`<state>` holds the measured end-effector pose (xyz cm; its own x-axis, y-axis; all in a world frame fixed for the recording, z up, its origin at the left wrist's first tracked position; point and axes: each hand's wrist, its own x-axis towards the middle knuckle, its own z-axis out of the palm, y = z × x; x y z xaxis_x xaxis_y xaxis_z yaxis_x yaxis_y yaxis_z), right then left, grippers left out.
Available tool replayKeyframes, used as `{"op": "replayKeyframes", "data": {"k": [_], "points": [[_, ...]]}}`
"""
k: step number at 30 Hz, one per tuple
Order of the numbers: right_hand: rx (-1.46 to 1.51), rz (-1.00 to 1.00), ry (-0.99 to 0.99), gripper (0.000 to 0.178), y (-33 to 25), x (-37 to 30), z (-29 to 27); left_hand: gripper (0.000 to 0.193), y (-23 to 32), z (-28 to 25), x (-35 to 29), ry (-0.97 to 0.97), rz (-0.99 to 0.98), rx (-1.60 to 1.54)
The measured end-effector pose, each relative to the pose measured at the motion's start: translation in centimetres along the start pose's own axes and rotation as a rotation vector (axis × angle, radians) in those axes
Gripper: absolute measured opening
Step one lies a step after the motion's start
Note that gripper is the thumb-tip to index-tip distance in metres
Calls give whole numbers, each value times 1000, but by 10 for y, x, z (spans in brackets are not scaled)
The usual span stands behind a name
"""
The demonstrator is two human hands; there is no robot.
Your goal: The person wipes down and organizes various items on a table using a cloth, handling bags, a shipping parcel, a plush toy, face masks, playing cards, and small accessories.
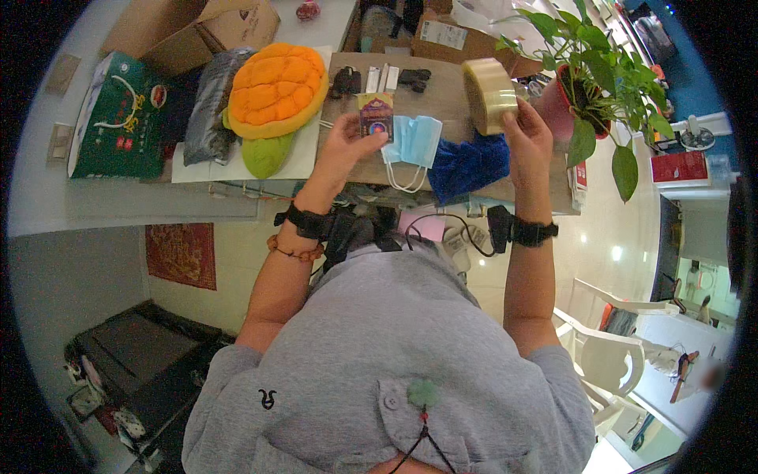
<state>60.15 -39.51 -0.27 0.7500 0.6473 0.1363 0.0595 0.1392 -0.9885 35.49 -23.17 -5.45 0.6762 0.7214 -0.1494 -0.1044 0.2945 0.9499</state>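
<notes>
My left hand (pixel 346 152) is closed on a small card box (pixel 377 110), dark purple with a gold top, its thumb across the lower front. Over at the right, my right hand (pixel 529 141) grips a wide roll of clear yellowish packing tape (pixel 497 99) by its near edge, the roll standing on its rim or held just above the table; I cannot tell which. Between my hands lie light-blue face masks (pixel 416 141) with white ear loops. A dark-blue velvet cloth or pouch (pixel 471 166) sits beside them, close to my right wrist.
An orange and green turtle-shaped plush (pixel 278 91) lies left on the table (pixel 442 75), by a dark plastic-wrapped bundle (pixel 213 107) and a green gift bag (pixel 118 118). Small black items (pixel 345 81) lie behind the box. A potted plant (pixel 580 103) stands right; cardboard boxes (pixel 237 28) are behind.
</notes>
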Motion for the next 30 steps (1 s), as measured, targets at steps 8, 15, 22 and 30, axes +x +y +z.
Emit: {"op": "replayKeyframes", "data": {"k": [8, 15, 22, 30], "points": [[362, 193, -78, 35, 65, 63, 32, 55, -1, -11, -2, 4, 18, -22], [-151, -98, -139, 36, 72, 74, 23, 54, -7, -21, -6, 72, 27, 4], [-978, -453, -138, 33, 81, 63, 12, 58, -4, -16, -4, 92, -14, -5], [-904, -453, -356, 39, 79, 65, 29, 52, -10, -6, 5, 50, -20, 8]]}}
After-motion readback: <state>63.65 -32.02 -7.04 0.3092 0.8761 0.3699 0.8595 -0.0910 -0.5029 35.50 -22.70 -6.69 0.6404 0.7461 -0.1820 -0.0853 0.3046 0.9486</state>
